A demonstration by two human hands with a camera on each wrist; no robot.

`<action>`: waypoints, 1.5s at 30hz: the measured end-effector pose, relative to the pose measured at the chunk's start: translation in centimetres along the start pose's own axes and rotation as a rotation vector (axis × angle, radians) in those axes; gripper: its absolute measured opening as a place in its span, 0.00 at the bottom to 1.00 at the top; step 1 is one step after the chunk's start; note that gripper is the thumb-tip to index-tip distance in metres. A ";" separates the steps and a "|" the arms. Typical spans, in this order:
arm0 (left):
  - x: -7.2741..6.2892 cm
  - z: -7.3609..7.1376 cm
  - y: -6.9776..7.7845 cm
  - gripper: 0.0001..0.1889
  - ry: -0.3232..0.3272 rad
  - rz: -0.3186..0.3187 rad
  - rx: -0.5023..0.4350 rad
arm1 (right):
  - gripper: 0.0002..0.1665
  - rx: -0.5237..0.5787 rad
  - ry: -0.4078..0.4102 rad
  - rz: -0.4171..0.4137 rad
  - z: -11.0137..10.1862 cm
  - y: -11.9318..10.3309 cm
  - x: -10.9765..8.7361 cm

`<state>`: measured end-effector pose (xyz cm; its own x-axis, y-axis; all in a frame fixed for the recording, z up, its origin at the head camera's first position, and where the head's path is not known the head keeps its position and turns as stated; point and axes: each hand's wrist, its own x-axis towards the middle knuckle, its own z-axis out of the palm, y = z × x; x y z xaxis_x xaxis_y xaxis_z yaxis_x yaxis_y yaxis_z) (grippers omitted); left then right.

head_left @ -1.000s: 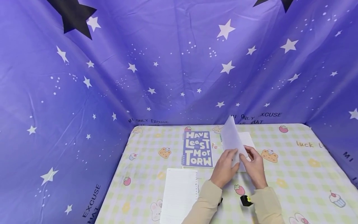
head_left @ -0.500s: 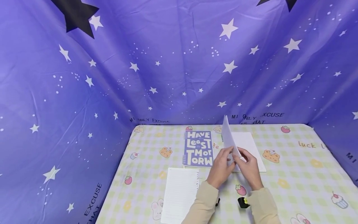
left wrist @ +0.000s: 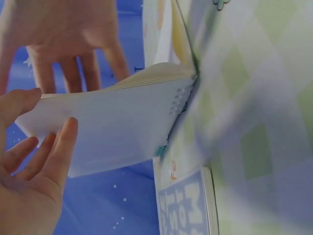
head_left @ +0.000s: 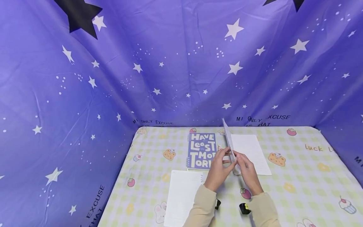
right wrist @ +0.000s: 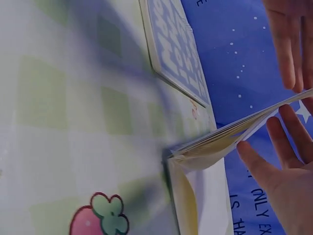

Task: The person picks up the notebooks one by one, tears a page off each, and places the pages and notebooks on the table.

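A ring-bound notebook [head_left: 250, 154] lies opened at the right of the table, with a stack of its leaves raised nearly upright. My left hand [head_left: 219, 170] holds the raised stack by its outer edge, fingers spread along the pale outer face [left wrist: 112, 122]. On the other side, my right hand [head_left: 248, 170] holds the same edge near the left hand. In the right wrist view, the right fingers [right wrist: 257, 164] reach the leaves from below, where a few pages [right wrist: 215, 152] bow apart. Binding rings [left wrist: 178, 100] show in the left wrist view.
A blue notebook with large white lettering [head_left: 202, 150] lies left of the hands. Nearer, a white ruled notebook [head_left: 182, 195] lies partly behind the left sleeve. The checked tablecloth [head_left: 306, 179] has printed cartoons. A purple star-patterned curtain [head_left: 181, 63] hangs along the table's back and sides.
The raised leaves have swung left and stand edge-on to the head view, uncovering more of the ruled page at right. Both hands have moved left with them.
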<state>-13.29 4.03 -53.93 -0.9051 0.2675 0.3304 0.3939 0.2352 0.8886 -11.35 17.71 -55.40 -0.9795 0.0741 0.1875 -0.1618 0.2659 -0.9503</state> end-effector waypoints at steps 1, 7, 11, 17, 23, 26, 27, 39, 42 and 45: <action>0.0 -0.1 0.0 0.30 0.005 -0.011 -0.034 | 0.29 0.018 -0.011 -0.010 0.1 0.0 0.0; -0.3 -1.1 -0.2 0.31 0.024 -0.084 -0.196 | 0.26 0.009 -0.047 -0.039 0.7 0.5 -0.2; -0.3 -1.8 -0.3 0.31 0.044 -0.104 -0.219 | 0.23 -0.005 -0.073 -0.032 1.1 1.0 -0.3; -0.5 -2.5 -0.5 0.29 0.086 -0.145 -0.193 | 0.24 -0.078 -0.085 0.033 1.7 1.7 -0.5; -0.4 -3.1 -0.1 0.24 0.183 -0.227 -0.106 | 0.24 -0.145 -0.071 0.033 2.3 2.1 -0.5; -0.4 -3.4 -0.1 0.22 0.204 -0.245 -0.075 | 0.23 -0.147 -0.076 0.018 2.5 2.2 -0.5; -0.4 -3.5 -0.1 0.22 0.207 -0.250 -0.068 | 0.23 -0.146 -0.076 0.010 2.5 2.3 -0.6; -0.9 -5.2 -1.3 0.22 0.223 -0.311 -0.005 | 0.22 -0.307 -0.115 -0.166 3.2 3.6 -0.5; -1.0 -5.5 -1.9 0.23 0.224 -0.332 -0.051 | 0.22 -0.337 -0.112 -0.184 3.4 3.7 -0.4; -1.1 -6.0 -2.5 0.22 0.231 -0.350 -0.094 | 0.22 -0.366 -0.106 -0.192 3.6 3.8 -0.5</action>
<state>-14.28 -2.41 -54.64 -0.9979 -0.0320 0.0569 0.0499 0.1860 0.9813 -11.94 15.20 -60.00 -0.9458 -0.1045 0.3076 -0.3079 0.5903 -0.7461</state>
